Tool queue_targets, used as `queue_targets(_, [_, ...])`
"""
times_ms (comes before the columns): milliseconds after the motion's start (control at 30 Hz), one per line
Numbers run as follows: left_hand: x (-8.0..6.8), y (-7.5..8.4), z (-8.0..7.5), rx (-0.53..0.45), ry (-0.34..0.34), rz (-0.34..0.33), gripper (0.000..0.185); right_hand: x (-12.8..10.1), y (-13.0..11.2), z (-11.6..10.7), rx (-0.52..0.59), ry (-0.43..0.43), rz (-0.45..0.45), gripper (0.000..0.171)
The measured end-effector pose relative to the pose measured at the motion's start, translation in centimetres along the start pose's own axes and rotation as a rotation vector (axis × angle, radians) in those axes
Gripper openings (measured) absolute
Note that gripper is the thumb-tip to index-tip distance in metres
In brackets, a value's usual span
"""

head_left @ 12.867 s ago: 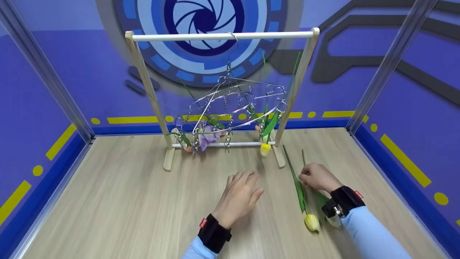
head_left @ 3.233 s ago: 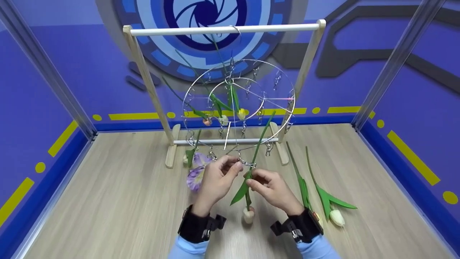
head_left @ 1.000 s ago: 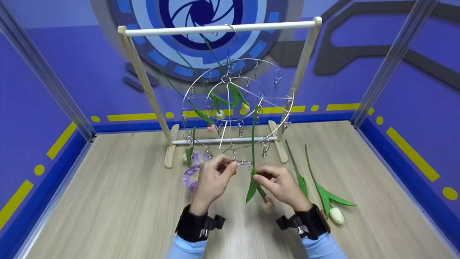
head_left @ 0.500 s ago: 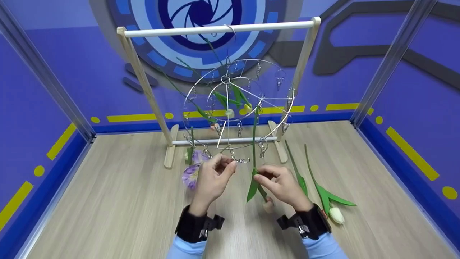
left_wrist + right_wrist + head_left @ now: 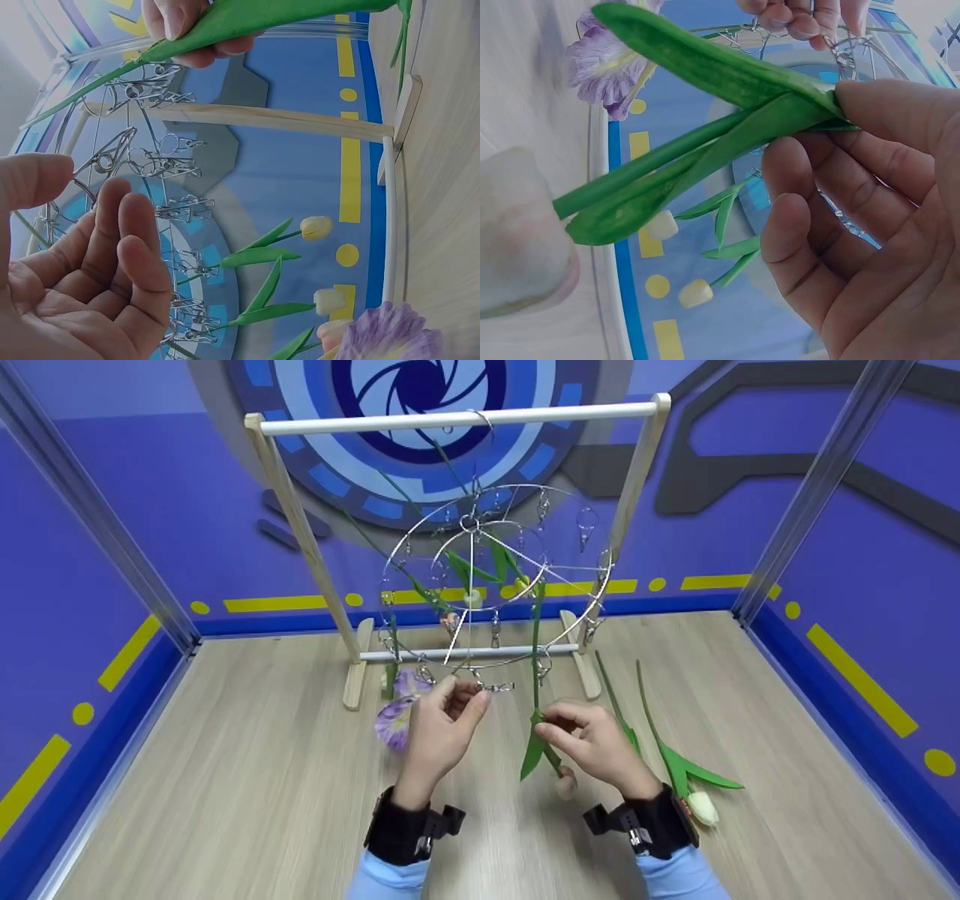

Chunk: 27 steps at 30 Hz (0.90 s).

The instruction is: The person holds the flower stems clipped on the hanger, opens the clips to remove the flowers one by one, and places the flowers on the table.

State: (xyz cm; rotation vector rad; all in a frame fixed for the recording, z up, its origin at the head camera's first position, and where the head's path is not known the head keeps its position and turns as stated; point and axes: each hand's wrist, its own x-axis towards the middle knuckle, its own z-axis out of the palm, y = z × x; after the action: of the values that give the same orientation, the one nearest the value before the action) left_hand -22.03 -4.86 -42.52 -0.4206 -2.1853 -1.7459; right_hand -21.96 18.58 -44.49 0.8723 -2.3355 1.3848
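Observation:
A round wire clip hanger (image 5: 600,577) hangs from a wooden rack (image 5: 457,421), tilted toward me. My left hand (image 5: 469,696) pinches a metal clip (image 5: 496,686) on the ring's near edge. The left wrist view shows that clip (image 5: 109,156) between thumb and fingers (image 5: 120,225). My right hand (image 5: 546,724) pinches a tulip stem (image 5: 534,660) just right of the clip, held upright with its pale pink bloom (image 5: 564,786) hanging down. Seen from the right wrist, thumb and fingers (image 5: 802,172) grip the stem (image 5: 705,150) where the leaf joins.
A purple flower (image 5: 394,720) and several small tulips (image 5: 472,598) hang from other clips. Two tulips lie on the wooden table to the right, one with a white bloom (image 5: 701,806). Blue walls close in the table at the back and sides.
Over the last second the hanger ring has swung a little left and up. My right hand has shifted the upright tulip slightly right. My left hand keeps hold of the clip.

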Motion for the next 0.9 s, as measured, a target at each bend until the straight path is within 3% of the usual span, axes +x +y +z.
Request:
queue_targets(233, [-0.1, 0.0, -0.4, 0.082, 0.003, 0.009, 0.012, -0.1, 0.0, -0.4, -0.021, -0.001, 0.026, 0.006])
queue_targets(600, [-0.2, 0.0, -1.2, 0.349, 0.064, 0.148, 0.009, -0.3, 0.2, -0.7, -0.027, -0.01, 0.044, 0.009])
queue_targets(733, [-0.4, 0.3, -1.5, 0.434, 0.101, 0.181, 0.015, -0.3, 0.1, -1.0, -0.02, -0.012, 0.039, 0.008])
queue_targets(900, [-0.6, 0.7, -1.9, 0.489, 0.141, 0.174, 0.025, -0.4, -0.1, -1.2, -0.017, -0.013, 0.026, 0.008])
